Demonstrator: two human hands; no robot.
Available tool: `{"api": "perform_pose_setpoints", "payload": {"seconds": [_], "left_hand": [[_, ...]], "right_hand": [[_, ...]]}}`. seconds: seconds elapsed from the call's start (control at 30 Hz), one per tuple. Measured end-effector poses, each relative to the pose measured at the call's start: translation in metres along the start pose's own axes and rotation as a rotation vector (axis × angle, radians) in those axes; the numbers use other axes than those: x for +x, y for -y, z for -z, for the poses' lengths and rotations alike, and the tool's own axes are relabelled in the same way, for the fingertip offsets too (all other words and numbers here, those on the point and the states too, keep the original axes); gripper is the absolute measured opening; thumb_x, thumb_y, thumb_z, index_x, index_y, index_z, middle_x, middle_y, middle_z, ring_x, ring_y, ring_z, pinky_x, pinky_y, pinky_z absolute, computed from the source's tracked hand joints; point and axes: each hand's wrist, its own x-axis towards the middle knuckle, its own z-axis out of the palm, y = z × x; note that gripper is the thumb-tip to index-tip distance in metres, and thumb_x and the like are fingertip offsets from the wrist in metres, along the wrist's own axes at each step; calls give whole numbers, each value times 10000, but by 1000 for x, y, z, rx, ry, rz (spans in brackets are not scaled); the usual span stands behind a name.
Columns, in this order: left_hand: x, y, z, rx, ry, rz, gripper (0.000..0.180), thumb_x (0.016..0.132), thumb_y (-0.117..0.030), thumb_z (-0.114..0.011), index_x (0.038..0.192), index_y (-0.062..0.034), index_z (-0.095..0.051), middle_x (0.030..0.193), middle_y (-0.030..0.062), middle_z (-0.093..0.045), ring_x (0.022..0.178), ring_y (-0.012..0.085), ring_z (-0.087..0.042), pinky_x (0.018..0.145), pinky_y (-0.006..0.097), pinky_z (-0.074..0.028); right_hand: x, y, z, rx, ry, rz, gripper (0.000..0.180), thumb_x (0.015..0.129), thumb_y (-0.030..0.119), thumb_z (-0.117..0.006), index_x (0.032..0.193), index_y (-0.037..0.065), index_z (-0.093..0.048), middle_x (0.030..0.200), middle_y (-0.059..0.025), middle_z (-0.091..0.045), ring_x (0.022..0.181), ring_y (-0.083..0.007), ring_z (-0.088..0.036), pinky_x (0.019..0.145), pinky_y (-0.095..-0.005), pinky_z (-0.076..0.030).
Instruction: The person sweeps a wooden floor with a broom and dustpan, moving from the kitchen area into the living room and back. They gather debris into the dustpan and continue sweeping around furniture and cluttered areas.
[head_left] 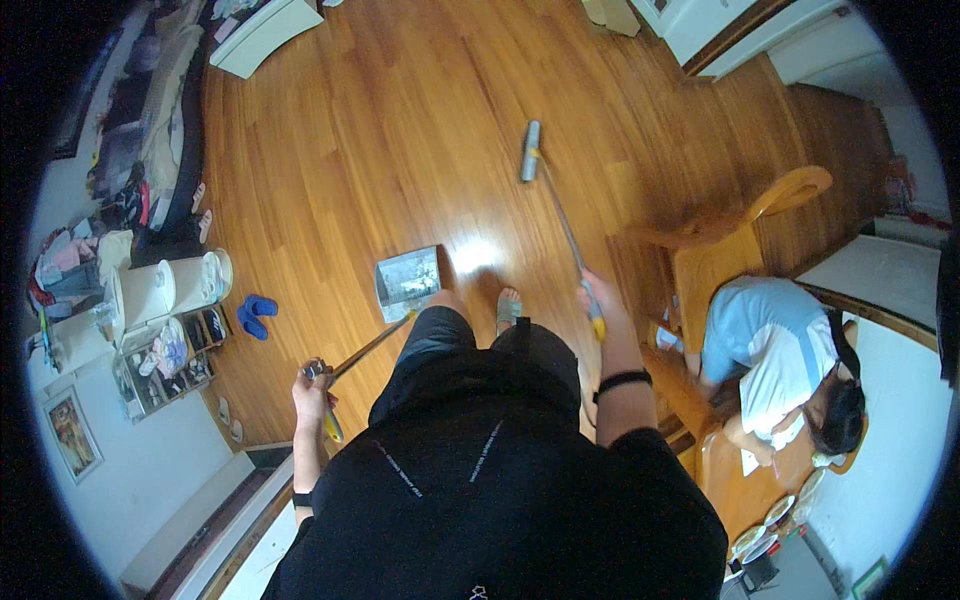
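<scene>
Broom [531,152] extends over the floor [330,140], upper centre, the right hand's [602,298] fingers wrapped round its handle; the length presumably spares bending. Lower left, the left hand's [312,396] fingers clasp the pole of the dustpan [408,281], seemingly so its pan sits low, left of centre.

Glossy wooden floor [340,150], pale wall [140,490]

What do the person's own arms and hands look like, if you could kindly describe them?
The left hand and right hand wear no gloves. Each arm has a dark band around it, and a black sleeve ends high on the right arm.
</scene>
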Motion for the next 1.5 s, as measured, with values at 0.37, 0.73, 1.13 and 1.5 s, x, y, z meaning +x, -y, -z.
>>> {"api": "perform_pose_setpoints", "payload": {"seconds": [0.37,0.73,1.13,1.5], "left_hand": [[77,-153,-105,0,119,-83,423,787,-60,-520,1205,-35,-457,959,115,-617,438,138,-523,367,241,-425],[188,-392,-270,-190,542,-18,323,768,-98,-527,1074,-105,-424,991,168,-573,426,170,-490,371,251,-435],[199,-581,-533,53,627,-127,217,769,-107,-527,979,-85,-476,851,104,-573,419,160,-482,361,262,-425],[157,-727,-739,241,649,-234,64,761,-101,-534,797,-62,-498,707,90,-556,380,177,-462,338,288,-388]], "right_hand": [[128,56,-52,-100,-92,-92,127,849,213,-515,817,98,-471,580,-44,-461,445,-175,-455,411,-332,-401],[158,291,-66,371,-27,126,210,845,277,-554,773,127,-425,568,-38,-454,411,-136,-429,365,-289,-362],[193,542,135,923,-528,417,177,858,196,-533,795,62,-435,478,-69,-456,375,-187,-453,349,-339,-382],[201,676,351,1299,-688,374,210,830,126,-534,659,65,-430,492,-64,-437,371,-183,-424,349,-330,-367]]}}
